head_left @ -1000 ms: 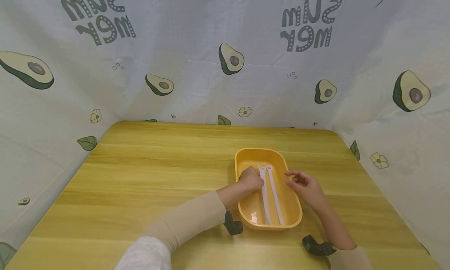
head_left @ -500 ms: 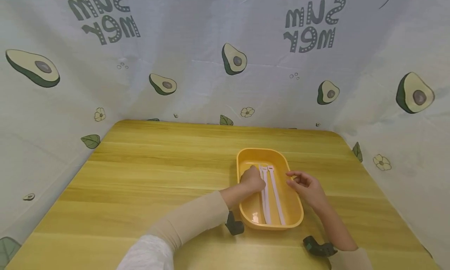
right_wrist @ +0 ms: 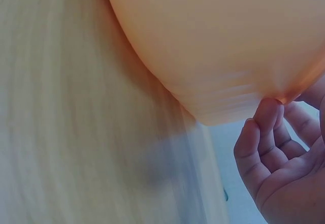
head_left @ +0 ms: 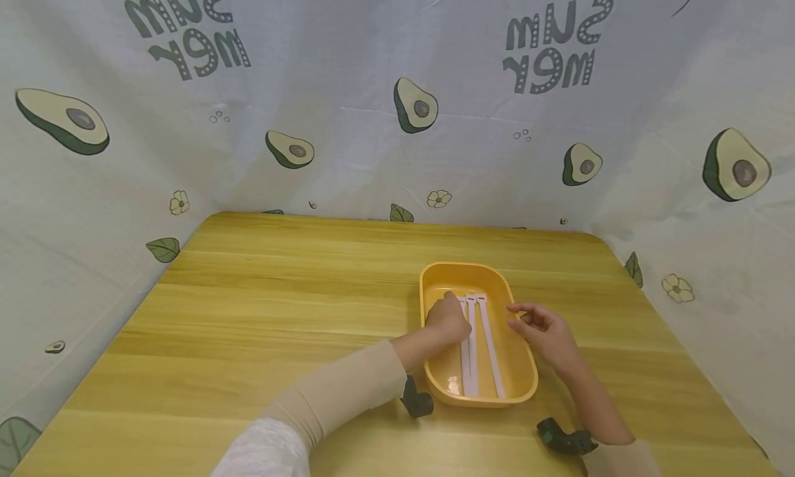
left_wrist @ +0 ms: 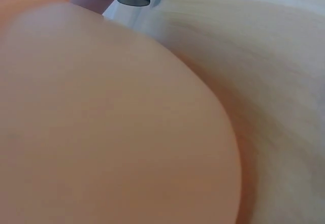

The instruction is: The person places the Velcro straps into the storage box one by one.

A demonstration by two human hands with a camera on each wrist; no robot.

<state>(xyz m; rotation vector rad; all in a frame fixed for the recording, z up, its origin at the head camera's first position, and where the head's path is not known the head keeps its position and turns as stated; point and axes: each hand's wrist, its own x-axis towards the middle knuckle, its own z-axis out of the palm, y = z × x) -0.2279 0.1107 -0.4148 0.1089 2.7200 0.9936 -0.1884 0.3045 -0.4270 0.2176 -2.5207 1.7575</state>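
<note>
Three long, pale hook-and-loop cable ties [head_left: 492, 356] with slotted heads lie side by side in an oblong yellow basin [head_left: 518, 363]. My left hand [head_left: 448, 322] reaches over the basin's left rim, bent downward, and overlaps the leftmost tie. Its fingertips are hidden beneath the hand, so I cannot tell whether they pinch that tie. At the right rim, my right hand [head_left: 546, 332] holds the basin's edge between thumb and curled fingers. The right wrist view shows its fingertips [right_wrist: 269, 109] right at the rim. In the left wrist view the basin's outer wall [left_wrist: 117, 122] fills most of the picture.
A wood-grain table [head_left: 279, 311] supports the basin, which stands right of centre. Behind and at both sides hangs a white curtain [head_left: 348, 63] with avocado prints. Dark wrist cameras [head_left: 416, 397] sit below each hand, the left one close to the basin's wall.
Two ties showed clearly a second ago; now a third lies apart at the left. The ties have spread slightly. My left hand has shifted only slightly; the right hand stays at the rim.
</note>
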